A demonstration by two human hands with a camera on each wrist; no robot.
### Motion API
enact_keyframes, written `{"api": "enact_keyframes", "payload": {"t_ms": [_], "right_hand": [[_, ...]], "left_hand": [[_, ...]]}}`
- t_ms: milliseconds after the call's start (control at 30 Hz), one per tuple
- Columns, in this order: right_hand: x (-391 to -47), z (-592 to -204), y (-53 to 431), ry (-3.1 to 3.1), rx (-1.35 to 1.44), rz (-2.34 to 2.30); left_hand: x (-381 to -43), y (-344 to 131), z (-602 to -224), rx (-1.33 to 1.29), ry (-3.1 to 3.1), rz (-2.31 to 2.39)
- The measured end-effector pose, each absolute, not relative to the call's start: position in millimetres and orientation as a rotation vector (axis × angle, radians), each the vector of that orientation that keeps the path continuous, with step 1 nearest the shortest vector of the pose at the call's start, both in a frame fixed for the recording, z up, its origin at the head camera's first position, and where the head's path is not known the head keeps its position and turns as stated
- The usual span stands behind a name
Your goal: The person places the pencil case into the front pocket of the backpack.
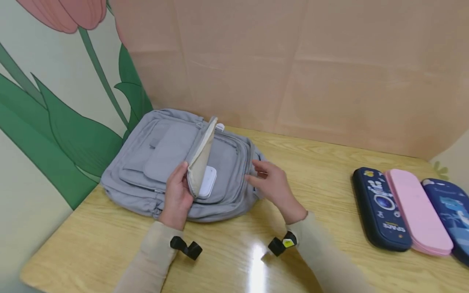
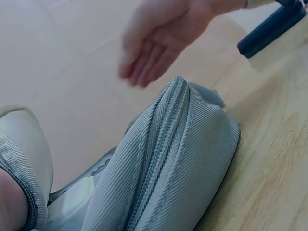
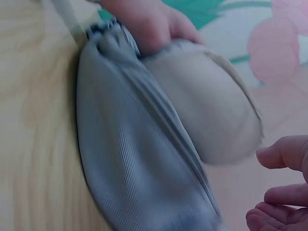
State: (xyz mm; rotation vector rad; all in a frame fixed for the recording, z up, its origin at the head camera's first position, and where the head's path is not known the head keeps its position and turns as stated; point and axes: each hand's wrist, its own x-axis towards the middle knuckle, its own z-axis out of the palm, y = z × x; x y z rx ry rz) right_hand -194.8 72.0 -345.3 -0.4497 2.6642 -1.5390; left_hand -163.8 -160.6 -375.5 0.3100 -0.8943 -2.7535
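Note:
A grey backpack lies flat on the wooden table, with a front flap lifted so its cream lining shows. My left hand holds the flap's near edge between thumb and fingers. Beneath the flap a white rounded object is partly visible; its kind is unclear. My right hand hovers by the bag's right end, fingers loosely bent and holding nothing. In the left wrist view, the right hand appears above the zipped edge of the backpack. The flap's lining faces the right wrist camera.
On the table's right side lie a dark blue pencil case with a space print, a pink case and another blue case, side by side. A brown covering stands behind the table, and a tulip-painted wall borders the left.

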Motion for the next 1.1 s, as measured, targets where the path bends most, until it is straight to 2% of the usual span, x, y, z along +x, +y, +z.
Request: {"api": "enact_keyframes", "payload": {"t_ms": [267, 533, 867, 1100], "right_hand": [[-182.7, -335.8, 143.8, 2.960, -0.394, -1.294], [-162.5, -342.7, 214.9, 3.200, -0.278, -0.943], [-151.5, -353.3, 284.1, 3.270, 0.098, -0.672], [-141.3, -366.2, 314.3, 3.176, 0.323, -0.584]], "left_hand": [[-162.5, -159.5, -377.3, 0.329, -0.890, -2.746], [-160.1, -158.9, -378.4, 0.339, -0.913, -2.730], [-162.0, -159.1, -377.8, 0.336, -0.885, -2.735], [-163.5, -157.6, -377.7, 0.337, -0.873, -2.731]]}}
